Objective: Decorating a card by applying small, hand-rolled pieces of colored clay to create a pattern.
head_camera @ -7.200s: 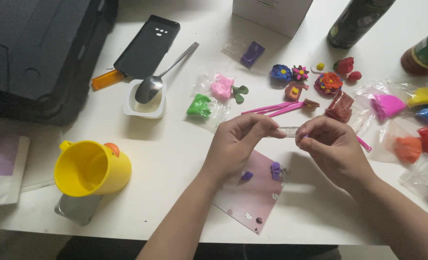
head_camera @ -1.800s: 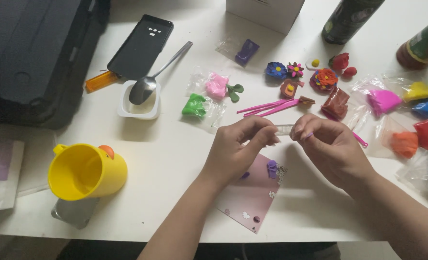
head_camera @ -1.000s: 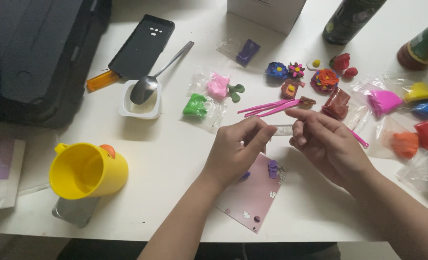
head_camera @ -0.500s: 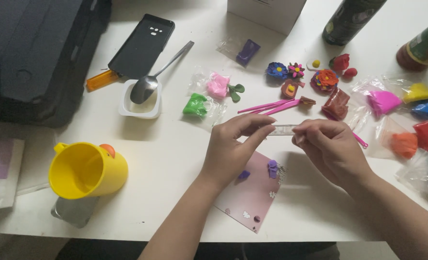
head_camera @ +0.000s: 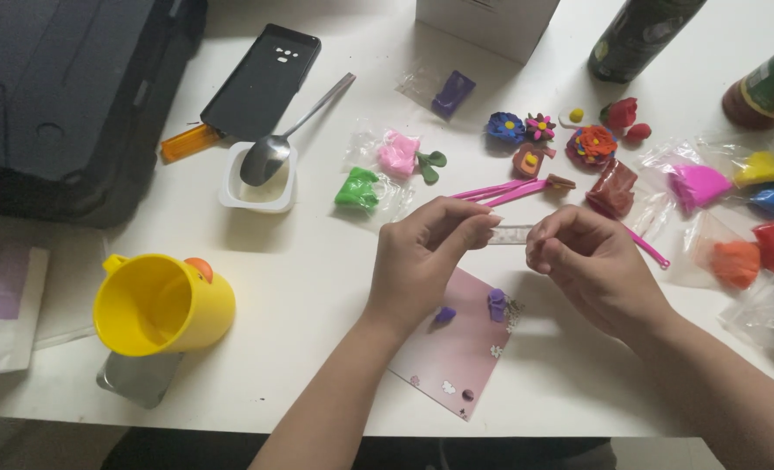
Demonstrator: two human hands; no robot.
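My left hand (head_camera: 426, 257) and my right hand (head_camera: 592, 265) each pinch one end of a small clear strip (head_camera: 511, 234), held level between them above the white table (head_camera: 300, 287). Below my hands lies a pink card (head_camera: 457, 348) with small purple clay bits (head_camera: 497, 303) on it. Thin pink modelling sticks (head_camera: 504, 189) lie just beyond my fingers.
Bags of coloured clay (head_camera: 735, 261) sit at the right, small clay flowers (head_camera: 592, 144) and two bottles (head_camera: 635, 35) at the back. A yellow mug (head_camera: 156, 305) is at the front left. A spoon (head_camera: 274, 152) rests in a white cup beside a black phone (head_camera: 261, 78) and a dark case (head_camera: 56, 96).
My hands stayed in place over the pink card. My right fingers rose off the strip about a second ago and have come back down onto its end.
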